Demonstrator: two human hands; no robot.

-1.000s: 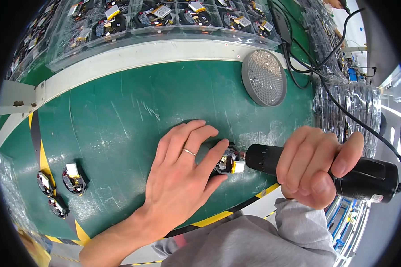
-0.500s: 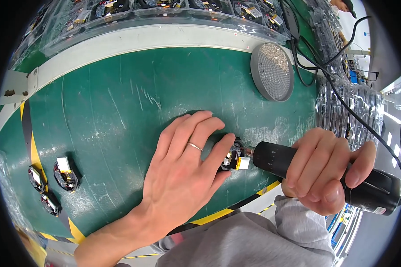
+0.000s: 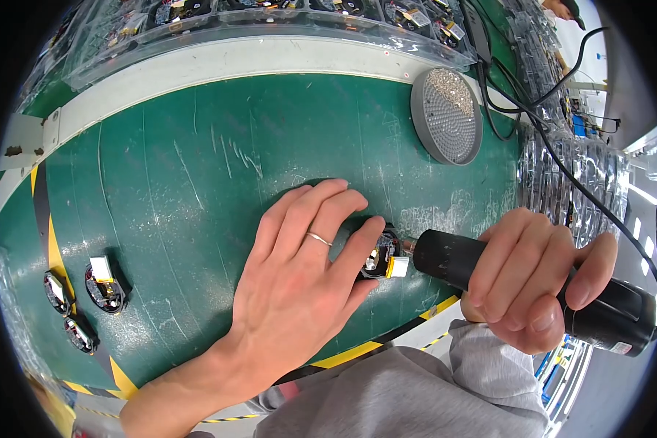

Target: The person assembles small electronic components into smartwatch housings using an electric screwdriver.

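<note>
A small round black housing (image 3: 389, 239) with a circuit board inside lies on the green worktop. From its near right side sticks out a silver battery with a yellow edge (image 3: 397, 267). My left hand (image 3: 288, 270), with a ring on one finger, rests over the housing's left part. Its index finger and thumb hold the housing at that side; part of it is hidden below them. My right hand (image 3: 529, 281) is wrapped round a black electric screwdriver (image 3: 449, 257), held slanting from the right. The driver's metal tip meets the housing's right edge.
Toward the back right stands a round grey dish (image 3: 425, 131) with small screws in its dimples. Several similar housings (image 3: 106, 286) lie at the left by striped tape. Clear plastic trays (image 3: 270, 28) of parts line the back. A black cable (image 3: 562, 164) hangs at the right; a person is beyond.
Both hands, the housing and the screwdriver keep nearly the same places. The whole view has shifted very slightly.
</note>
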